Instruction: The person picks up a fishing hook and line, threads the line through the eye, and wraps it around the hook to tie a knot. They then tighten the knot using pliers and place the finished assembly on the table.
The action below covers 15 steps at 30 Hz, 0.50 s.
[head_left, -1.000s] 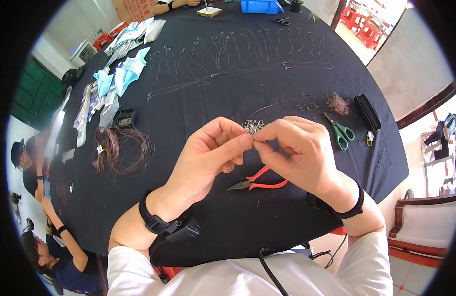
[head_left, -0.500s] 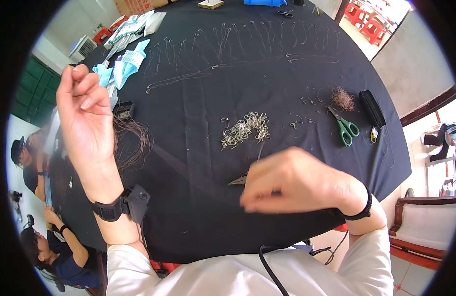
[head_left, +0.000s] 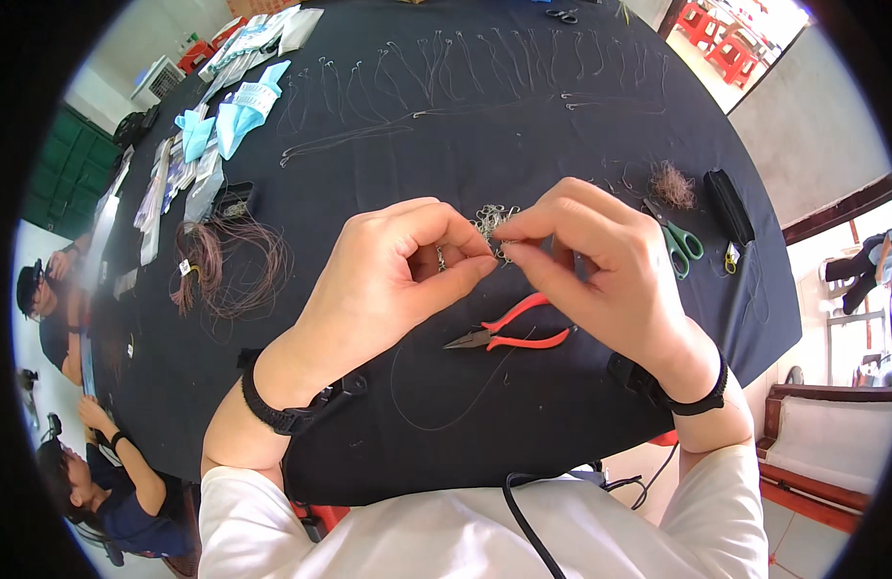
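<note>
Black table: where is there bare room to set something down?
Bare: between the long lines and the hooks; between the brown coil and the left hand. Crowded: round the hooks, with the right hand and pliers near; right, with scissors, tangle and case; far left, with packets.

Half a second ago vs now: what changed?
Left hand moved right and down from the far left; right hand rose from over the pliers. Their fingertips now nearly meet by the hook pile; what they grip is too small to tell. A thin line now curves near the pliers. Pliers, hook pile and scissors stayed put.
</note>
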Tool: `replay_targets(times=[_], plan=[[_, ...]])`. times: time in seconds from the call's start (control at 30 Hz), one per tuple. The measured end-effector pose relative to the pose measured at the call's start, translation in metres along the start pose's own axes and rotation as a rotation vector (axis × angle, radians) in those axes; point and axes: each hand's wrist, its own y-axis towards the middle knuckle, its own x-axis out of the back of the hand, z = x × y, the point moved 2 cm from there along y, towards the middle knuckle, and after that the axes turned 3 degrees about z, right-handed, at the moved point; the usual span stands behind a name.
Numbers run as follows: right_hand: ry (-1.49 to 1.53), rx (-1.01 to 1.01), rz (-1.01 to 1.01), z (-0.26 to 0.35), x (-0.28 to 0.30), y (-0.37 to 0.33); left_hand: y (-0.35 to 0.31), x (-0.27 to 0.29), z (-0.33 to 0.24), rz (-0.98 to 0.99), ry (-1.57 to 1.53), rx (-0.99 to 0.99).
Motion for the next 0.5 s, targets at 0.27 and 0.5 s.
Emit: replay_targets(times=[0.27, 0.5], plan=[[-0.149, 0.177, 0.012, -0.0015, -0.0045, -0.0006, 0.0008, 0.0005, 0.0004, 0.026, -0.03, 0.022], [-0.2, 0.175, 0.052, 0.0001, -0.0016, 0.0002, 0.0027, 0.0047, 0.0047, 0.057, -0.098, 0.119]])
